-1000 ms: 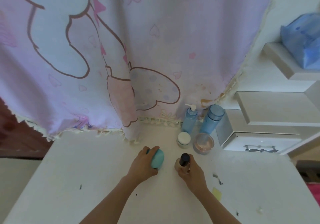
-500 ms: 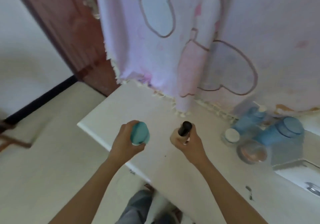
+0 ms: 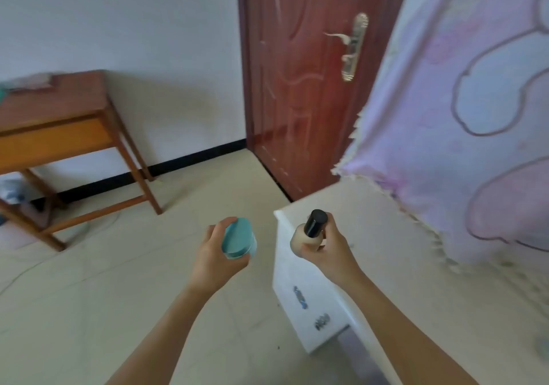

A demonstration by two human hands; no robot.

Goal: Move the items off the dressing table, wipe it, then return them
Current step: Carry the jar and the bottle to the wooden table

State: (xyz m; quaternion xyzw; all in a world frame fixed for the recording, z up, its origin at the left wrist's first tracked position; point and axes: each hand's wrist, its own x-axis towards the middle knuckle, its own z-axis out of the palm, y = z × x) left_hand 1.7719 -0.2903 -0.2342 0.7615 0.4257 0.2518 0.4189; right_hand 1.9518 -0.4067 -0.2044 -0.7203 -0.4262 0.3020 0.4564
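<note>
My left hand (image 3: 215, 255) grips a round teal jar (image 3: 239, 238) and holds it in the air over the floor, left of the white dressing table (image 3: 395, 265). My right hand (image 3: 328, 249) grips a beige bottle with a black cap (image 3: 309, 233), held above the table's left corner. The pink patterned cloth (image 3: 463, 93) hangs over the back of the table on the right. The other items on the table are out of view.
A wooden side table (image 3: 59, 123) stands against the white wall at the left, with some things on top and below. A red-brown door (image 3: 300, 87) with a metal handle is behind the dressing table. Pale tiled floor (image 3: 89, 295) lies between.
The view has swung left, away from the table's back, toward the door and the wooden table. Both hands lifted the jar and the bottle off the table and carried them left.
</note>
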